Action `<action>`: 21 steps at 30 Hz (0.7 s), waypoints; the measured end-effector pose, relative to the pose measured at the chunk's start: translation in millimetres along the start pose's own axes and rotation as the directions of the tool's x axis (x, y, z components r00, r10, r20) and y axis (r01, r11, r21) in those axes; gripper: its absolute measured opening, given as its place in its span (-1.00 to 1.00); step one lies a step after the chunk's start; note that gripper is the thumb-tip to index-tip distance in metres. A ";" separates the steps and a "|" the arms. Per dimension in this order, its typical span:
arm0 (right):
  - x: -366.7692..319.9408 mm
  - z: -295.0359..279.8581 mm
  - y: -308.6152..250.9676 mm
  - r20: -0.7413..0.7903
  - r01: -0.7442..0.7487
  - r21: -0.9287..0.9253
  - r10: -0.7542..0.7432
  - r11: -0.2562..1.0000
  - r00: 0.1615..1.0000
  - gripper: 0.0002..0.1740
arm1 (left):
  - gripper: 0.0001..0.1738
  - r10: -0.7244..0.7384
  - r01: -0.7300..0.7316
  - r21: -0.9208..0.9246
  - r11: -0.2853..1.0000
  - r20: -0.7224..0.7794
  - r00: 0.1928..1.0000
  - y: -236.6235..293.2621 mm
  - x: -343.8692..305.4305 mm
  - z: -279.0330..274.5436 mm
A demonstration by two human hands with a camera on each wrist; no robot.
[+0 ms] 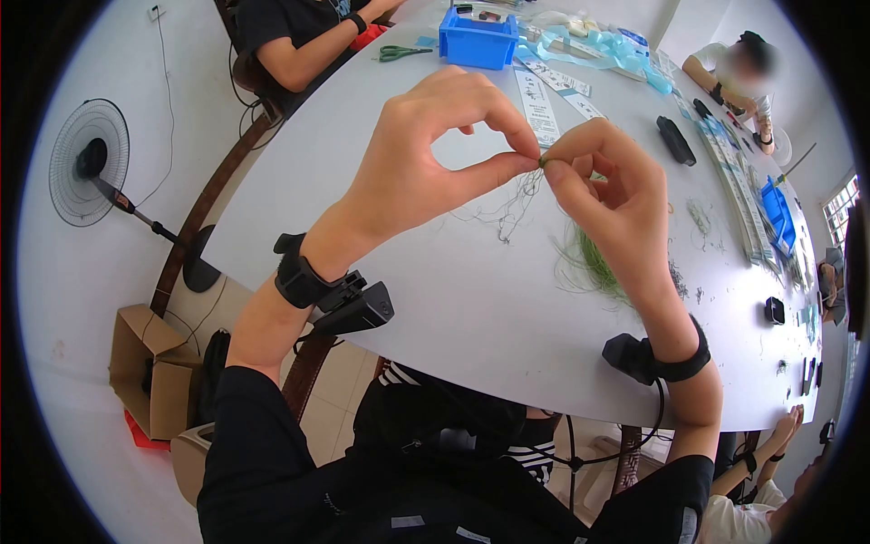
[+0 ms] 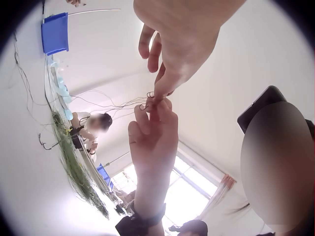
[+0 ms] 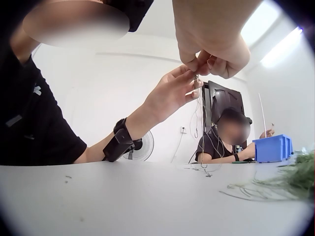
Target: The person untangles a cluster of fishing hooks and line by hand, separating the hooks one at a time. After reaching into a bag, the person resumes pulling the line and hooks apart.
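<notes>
Above the table, my left hand (image 1: 421, 150) pinches a small bunch of thin fishing lines (image 1: 518, 207) between thumb and forefinger. Fingertip to fingertip with it, my right hand (image 1: 625, 186) pinches the same bunch, its other fingers curled. Small fishing hooks (image 2: 143, 106) poke out by the fingertips in the left wrist view. The loose strands hang down in the right wrist view, with a hook (image 3: 204, 165) at a lower end. Below the right hand, a tangled bundle of green line (image 1: 596, 265) lies on the white table (image 1: 435, 308).
A blue basket (image 1: 478, 41), green-handled scissors (image 1: 403, 53) and printed cards (image 1: 536, 104) lie toward the back. Light blue ribbon (image 1: 607, 56) and a black case (image 1: 675, 140) are farther right. Other people sit around the table. A fan (image 1: 91, 159) stands left.
</notes>
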State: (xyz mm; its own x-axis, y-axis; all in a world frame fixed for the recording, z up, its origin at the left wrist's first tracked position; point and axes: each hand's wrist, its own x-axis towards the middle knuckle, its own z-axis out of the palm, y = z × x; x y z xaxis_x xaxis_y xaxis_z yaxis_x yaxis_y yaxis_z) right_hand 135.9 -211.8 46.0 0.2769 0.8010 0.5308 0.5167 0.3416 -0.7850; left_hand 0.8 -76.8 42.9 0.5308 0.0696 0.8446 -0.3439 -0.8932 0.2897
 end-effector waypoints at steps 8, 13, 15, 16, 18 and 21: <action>-1.1 0.9 -4.4 0.011 -0.006 0.002 0.006 1.000 1.000 -0.94 | -0.78 0.062 -0.062 0.012 0.998 -0.007 0.998 0.7 0.9 -1.8; -2.1 1.0 -5.6 0.010 -0.005 -0.005 0.005 1.000 1.000 -0.94 | -0.77 0.132 -0.133 0.035 0.991 0.012 0.991 -1.2 2.0 -1.9; -2.5 1.2 -6.0 0.008 -0.002 -0.007 0.002 1.000 1.000 -0.95 | -0.77 0.135 -0.136 0.046 0.990 0.026 0.990 -0.4 2.0 -1.4; -2.8 0.9 -6.0 0.010 -0.012 0.002 0.012 1.000 1.000 -0.95 | -0.77 0.135 -0.137 0.051 0.989 0.035 0.990 0.0 2.1 -1.0; -3.6 0.4 -6.0 0.013 -0.033 0.020 0.033 0.999 0.999 -0.96 | -0.77 0.136 -0.138 0.054 0.989 0.045 0.990 0.4 1.9 -0.7; -3.9 0.4 -6.6 0.020 -0.037 0.088 0.035 0.995 0.999 -0.98 | -0.78 0.142 -0.144 0.047 0.988 0.049 0.989 0.6 1.4 -0.1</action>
State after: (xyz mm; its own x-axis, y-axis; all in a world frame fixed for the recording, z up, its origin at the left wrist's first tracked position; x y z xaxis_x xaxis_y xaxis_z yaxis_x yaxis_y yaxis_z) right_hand 131.1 -217.0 48.9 0.2782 0.8222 0.4965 0.4331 0.3540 -0.8289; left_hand 1.3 -77.2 44.3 0.5143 -0.0798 0.8539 -0.3800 -0.9138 0.1434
